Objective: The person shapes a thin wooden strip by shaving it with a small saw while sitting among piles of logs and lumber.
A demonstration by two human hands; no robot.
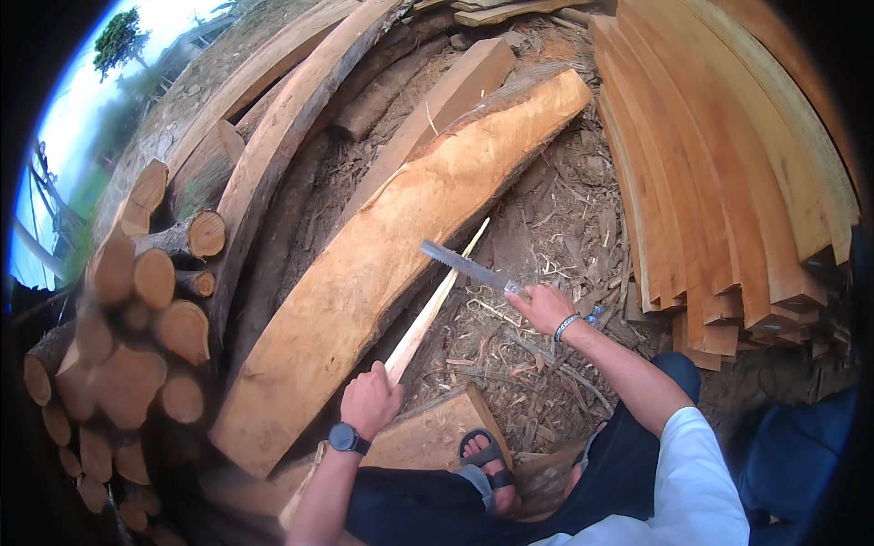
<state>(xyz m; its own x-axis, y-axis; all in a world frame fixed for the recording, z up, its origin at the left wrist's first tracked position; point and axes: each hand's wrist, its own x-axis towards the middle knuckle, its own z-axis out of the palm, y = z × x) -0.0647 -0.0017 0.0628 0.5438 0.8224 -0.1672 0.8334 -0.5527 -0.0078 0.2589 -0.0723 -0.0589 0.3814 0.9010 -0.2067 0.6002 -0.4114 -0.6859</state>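
Note:
My left hand (pixel 371 401) is wrapped round a long, pale strip of split wood (pixel 426 320). The strip tapers to a thin point beyond the hand, and part of it shows again below the wrist. In my right hand (pixel 544 309) is a small handsaw (pixel 466 267), gripped by its handle, which the fingers mostly hide. Its toothed metal blade points up and left, crossing over the strip near the tapered end in this view; whether they touch I cannot tell. Behind both lies a thick sawn slab (pixel 364 264) with bark along its edge.
Cut logs (pixel 185 332) are stacked at the left beside a long timber (pixel 282 136). Sawn boards (pixel 719 173) lie piled at the right. Chips and bark cover the ground (pixel 546 214). A wood block (pixel 437 428) lies close to my sandalled foot (pixel 487 460).

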